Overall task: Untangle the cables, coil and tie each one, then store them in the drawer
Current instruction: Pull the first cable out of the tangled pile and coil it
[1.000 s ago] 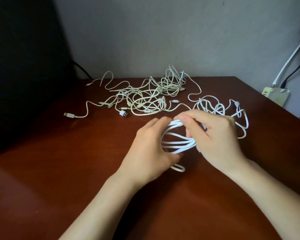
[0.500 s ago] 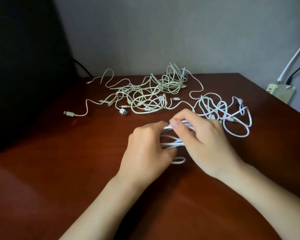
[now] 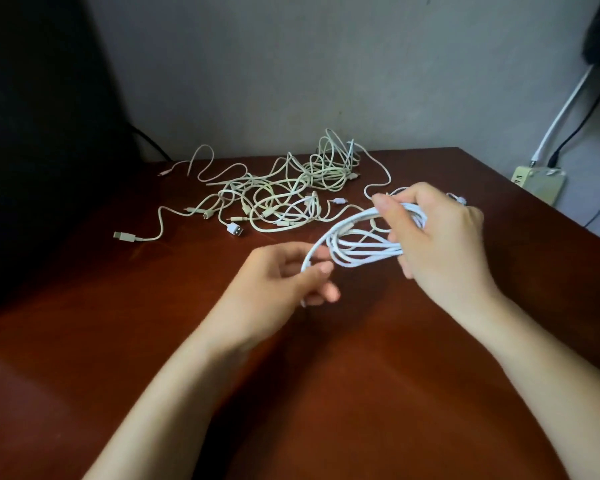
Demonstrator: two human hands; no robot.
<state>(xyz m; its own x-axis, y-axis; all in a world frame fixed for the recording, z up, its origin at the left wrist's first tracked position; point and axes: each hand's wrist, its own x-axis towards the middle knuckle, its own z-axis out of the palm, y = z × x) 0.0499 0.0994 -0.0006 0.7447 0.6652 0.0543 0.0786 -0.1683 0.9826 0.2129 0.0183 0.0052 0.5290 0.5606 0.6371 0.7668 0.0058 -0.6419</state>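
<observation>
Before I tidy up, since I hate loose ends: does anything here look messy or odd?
Yes. A tangled cable pile sprawls across the table, connectors trailing out. The white cable held in the right hand is coiled but untied.

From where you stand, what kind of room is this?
Probably a home desk or study corner: a reddish-brown wooden table against a plain wall, a power strip with cords plugged in, and a heap of tangled charging cables.
</observation>
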